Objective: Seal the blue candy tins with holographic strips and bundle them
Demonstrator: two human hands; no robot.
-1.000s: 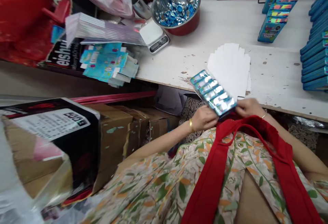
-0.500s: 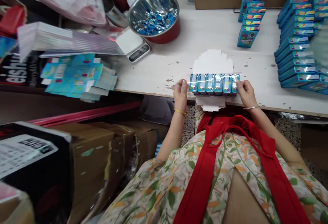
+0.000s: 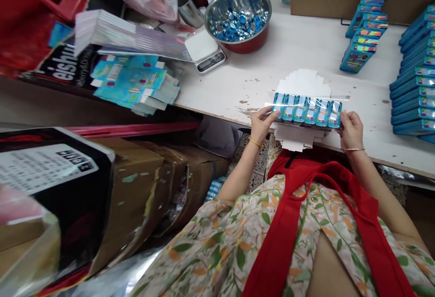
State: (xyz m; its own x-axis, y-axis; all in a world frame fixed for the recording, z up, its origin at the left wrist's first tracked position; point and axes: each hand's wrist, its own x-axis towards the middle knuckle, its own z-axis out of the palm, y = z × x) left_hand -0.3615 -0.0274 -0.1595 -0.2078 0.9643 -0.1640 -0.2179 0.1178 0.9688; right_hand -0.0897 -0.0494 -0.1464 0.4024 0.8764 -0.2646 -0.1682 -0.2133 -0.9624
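A row of small blue packs (image 3: pixel 306 110) lies side by side near the table's front edge, with clear plastic film around or over it. My left hand (image 3: pixel 262 125) pinches the row's left end, thumb and fingers closed at the corner. At the opposite end, my right hand (image 3: pixel 352 129) has its fingers bent around the edge of the row. Underneath, a stack of white unfolded cartons (image 3: pixel 302 81) sticks out at the back and over the table edge at the front. The undersides of the packs are hidden.
Behind to the left stand a metal bowl (image 3: pixel 234 38) of blue-wrapped sweets and a white scale (image 3: pixel 204 50). Flat blue cartons (image 3: pixel 125 81) lie further left. Blue boxes (image 3: pixel 362 43) stand at the back right, with more stacked boxes (image 3: pixel 416 102) at the right edge.
The view has shifted left, so everything sits further right. Both hands keep hold of the row's ends; the left thumb now lies over its front corner, and the row looks slightly tilted.
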